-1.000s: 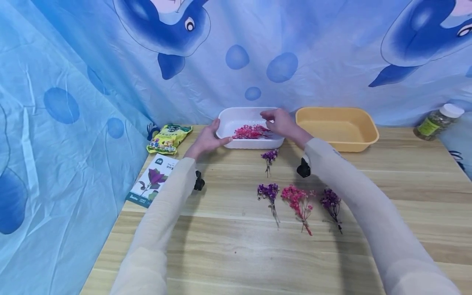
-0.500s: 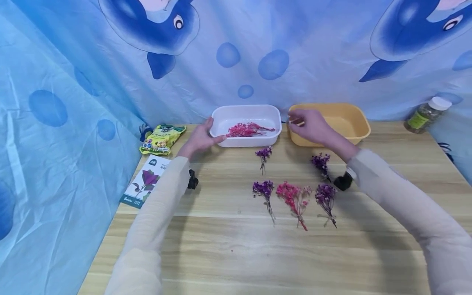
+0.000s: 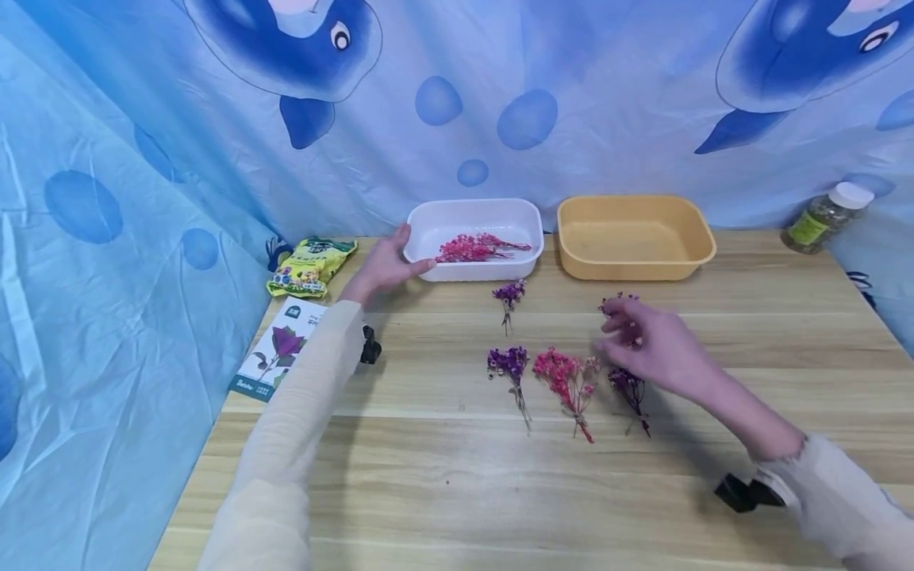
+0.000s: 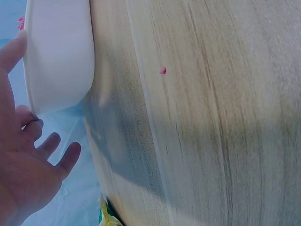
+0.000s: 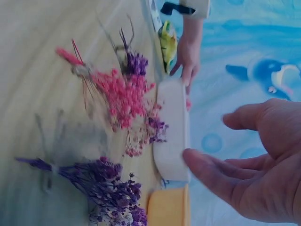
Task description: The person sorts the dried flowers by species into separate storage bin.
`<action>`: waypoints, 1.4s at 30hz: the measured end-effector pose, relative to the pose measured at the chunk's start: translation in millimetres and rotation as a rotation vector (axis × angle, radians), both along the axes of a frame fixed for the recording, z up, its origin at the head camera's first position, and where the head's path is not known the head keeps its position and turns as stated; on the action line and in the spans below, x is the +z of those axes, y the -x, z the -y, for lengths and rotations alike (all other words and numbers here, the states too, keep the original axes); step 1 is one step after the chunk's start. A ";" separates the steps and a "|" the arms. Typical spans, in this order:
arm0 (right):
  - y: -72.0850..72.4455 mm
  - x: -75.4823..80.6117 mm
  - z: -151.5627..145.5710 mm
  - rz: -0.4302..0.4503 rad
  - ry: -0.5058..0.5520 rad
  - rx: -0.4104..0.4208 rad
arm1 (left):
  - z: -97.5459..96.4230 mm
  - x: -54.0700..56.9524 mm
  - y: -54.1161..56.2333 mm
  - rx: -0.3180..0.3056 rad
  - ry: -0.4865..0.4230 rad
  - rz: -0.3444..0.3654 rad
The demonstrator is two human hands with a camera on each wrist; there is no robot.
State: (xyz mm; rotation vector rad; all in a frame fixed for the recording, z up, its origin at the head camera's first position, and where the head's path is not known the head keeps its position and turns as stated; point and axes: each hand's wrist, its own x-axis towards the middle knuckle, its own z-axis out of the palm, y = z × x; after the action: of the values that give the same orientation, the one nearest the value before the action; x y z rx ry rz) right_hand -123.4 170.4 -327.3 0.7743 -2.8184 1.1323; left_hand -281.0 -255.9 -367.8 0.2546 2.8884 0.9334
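My left hand [image 3: 382, 268] holds the left end of a white plastic basin [image 3: 474, 273], thumb on the front rim and fingers at the end wall. Pink dried flowers [image 3: 467, 249] lie inside the basin. My right hand [image 3: 660, 349] hovers over two purple bunches of dried flowers on the right, partly hiding the upper one. Its fingers are spread and hold nothing in the right wrist view. The lower purple bunch [image 3: 628, 386] lies beside a pink bunch [image 3: 562, 373]. Farther left are another purple bunch [image 3: 510, 363] and a small purple sprig [image 3: 508, 293].
A yellow basin [image 3: 635, 271] stands right of the white one. At the far right is a clear jar [image 3: 821, 222] with a white lid. A yellow packet [image 3: 312, 267] and a flower-printed packet [image 3: 282, 345] lie on the left. A blue curtain [image 3: 493, 71] hangs behind.
My right hand has left the white basin, passed the yellow basin's left end and come down right, over the purple flowers. My left hand stays at the white basin.
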 end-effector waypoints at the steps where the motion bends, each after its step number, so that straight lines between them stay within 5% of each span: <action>1: -6.2 -1.0 0.0 0.022 -0.026 0.002 | 0.1 -0.1 0.1 0.000 0.001 0.000; 5: -26.5 -6.7 4.7 0.087 -0.094 0.003 | -0.2 1.6 -1.4 0.002 -0.003 0.000; 14: -53.4 -29.2 19.8 0.161 -0.003 -0.042 | -1.6 1.4 -0.4 -0.002 -0.003 -0.009; 27: -55.7 -53.6 33.6 0.075 -0.084 -0.113 | 0.1 -1.5 1.2 0.000 0.006 -0.001; 37: -53.0 -63.7 41.1 0.143 -0.171 -0.161 | -1.6 0.5 -0.6 0.008 0.012 0.008; 42: -51.7 -65.9 42.0 0.103 -0.190 -0.158 | -2.0 0.9 -1.8 0.012 0.010 0.007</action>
State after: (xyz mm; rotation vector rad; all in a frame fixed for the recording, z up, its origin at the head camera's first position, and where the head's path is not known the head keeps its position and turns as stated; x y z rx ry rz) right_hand -71.7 128.4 -393.1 0.5011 -3.0420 0.9181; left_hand -279.2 -253.8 -366.9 0.2335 2.8908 0.9194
